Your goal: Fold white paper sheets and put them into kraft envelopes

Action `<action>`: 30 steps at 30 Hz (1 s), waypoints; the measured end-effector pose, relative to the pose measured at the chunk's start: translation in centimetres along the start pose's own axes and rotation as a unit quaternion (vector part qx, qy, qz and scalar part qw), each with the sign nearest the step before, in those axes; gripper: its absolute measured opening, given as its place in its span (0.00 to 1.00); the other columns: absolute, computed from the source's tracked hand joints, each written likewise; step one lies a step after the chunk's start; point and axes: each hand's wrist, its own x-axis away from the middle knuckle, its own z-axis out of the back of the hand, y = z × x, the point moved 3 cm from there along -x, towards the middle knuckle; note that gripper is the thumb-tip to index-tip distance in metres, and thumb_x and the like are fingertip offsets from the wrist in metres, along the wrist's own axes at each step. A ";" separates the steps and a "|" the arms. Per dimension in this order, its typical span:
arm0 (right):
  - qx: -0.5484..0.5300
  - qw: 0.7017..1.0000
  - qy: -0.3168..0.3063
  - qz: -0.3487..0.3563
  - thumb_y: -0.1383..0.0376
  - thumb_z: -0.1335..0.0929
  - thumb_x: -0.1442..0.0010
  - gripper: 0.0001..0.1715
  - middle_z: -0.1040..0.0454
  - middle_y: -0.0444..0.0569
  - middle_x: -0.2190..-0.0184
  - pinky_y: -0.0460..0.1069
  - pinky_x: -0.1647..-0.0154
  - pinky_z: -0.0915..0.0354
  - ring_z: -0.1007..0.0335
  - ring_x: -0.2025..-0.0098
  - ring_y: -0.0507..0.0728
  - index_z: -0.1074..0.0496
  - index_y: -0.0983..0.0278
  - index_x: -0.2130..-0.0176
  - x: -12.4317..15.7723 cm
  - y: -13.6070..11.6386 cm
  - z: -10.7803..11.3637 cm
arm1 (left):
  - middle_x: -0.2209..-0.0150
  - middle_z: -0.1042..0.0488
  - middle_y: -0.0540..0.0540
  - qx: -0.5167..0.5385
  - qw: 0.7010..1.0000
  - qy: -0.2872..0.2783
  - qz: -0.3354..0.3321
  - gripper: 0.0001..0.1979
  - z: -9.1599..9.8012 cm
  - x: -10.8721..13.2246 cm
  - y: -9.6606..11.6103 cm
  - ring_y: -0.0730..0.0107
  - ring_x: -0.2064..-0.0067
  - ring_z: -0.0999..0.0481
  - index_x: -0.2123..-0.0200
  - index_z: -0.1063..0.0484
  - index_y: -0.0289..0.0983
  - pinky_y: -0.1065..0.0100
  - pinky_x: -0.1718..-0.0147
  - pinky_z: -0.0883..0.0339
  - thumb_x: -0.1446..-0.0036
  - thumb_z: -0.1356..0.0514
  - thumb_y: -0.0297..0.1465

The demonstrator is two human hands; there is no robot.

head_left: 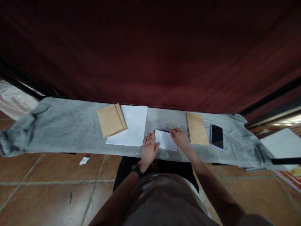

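Observation:
A folded sheet of white paper [166, 141] lies on the grey cloth in front of me. My left hand [149, 147] rests flat at its left edge, fingers stretched out and thumb on the paper's side. At the upper right corner, my right hand [178, 137] has its fingers closed on the paper's edge. A dark strip shows along the paper's top edge; I cannot tell whether it is shadow or an object. To the left are larger white sheets [136, 125], partly covered by brown paper envelopes [111, 121]. Right of my right hand lies a stack of brown envelopes [198, 129].
A phone [217, 136] with a dark screen lies right of the envelope stack. The grey cloth [70, 125] covers a long narrow surface against a dark red curtain [150, 69]. A crumpled white scrap [84, 160] is on the tiled floor [51, 201].

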 end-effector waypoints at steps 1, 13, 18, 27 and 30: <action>-0.032 0.999 0.005 0.010 0.73 0.38 0.36 0.17 0.23 0.49 0.60 0.51 0.51 0.30 0.25 0.58 0.56 0.22 0.60 0.59 0.0 -0.2 0.7 | 0.33 0.34 0.33 0.037 0.999 0.007 0.017 0.34 0.1 -0.2 -0.3 0.53 0.32 0.34 0.28 0.51 0.33 0.48 0.33 0.41 0.32 0.46 0.36; 0.014 0.985 0.122 0.119 0.65 0.40 0.28 0.16 0.23 0.53 0.51 0.56 0.44 0.30 0.26 0.49 0.59 0.23 0.60 0.55 6.1 -1.5 2.6 | 0.38 0.27 0.44 0.182 0.982 0.046 0.029 0.29 2.8 -2.9 -0.3 0.67 0.37 0.29 0.45 0.25 0.39 0.56 0.36 0.34 0.42 0.54 0.16; 0.040 0.986 0.048 0.155 0.70 0.40 0.30 0.19 0.23 0.53 0.47 0.57 0.41 0.31 0.27 0.45 0.60 0.23 0.61 0.51 10.1 -0.1 -1.3 | 0.34 0.32 0.42 0.089 0.996 -0.012 -0.028 0.22 1.2 -0.3 0.9 0.63 0.32 0.34 0.40 0.29 0.38 0.55 0.35 0.36 0.33 0.50 0.25; 0.049 0.990 0.040 0.123 0.62 0.41 0.27 0.25 0.34 0.56 0.34 0.62 0.32 0.41 0.39 0.32 0.62 0.35 0.63 0.35 8.8 -0.6 -2.4 | 0.30 0.42 0.32 -0.120 0.988 -0.051 -0.085 0.29 -0.8 2.1 2.7 0.54 0.27 0.45 0.32 0.42 0.28 0.50 0.31 0.47 0.29 0.49 0.38; 0.103 0.988 0.054 0.104 0.62 0.42 0.27 0.28 0.41 0.59 0.30 0.66 0.30 0.46 0.47 0.28 0.65 0.40 0.65 0.31 8.2 -0.9 -3.4 | 0.30 0.41 0.32 -0.124 0.987 -0.056 -0.086 0.30 -0.9 2.4 2.9 0.53 0.28 0.44 0.32 0.42 0.27 0.51 0.31 0.46 0.29 0.50 0.39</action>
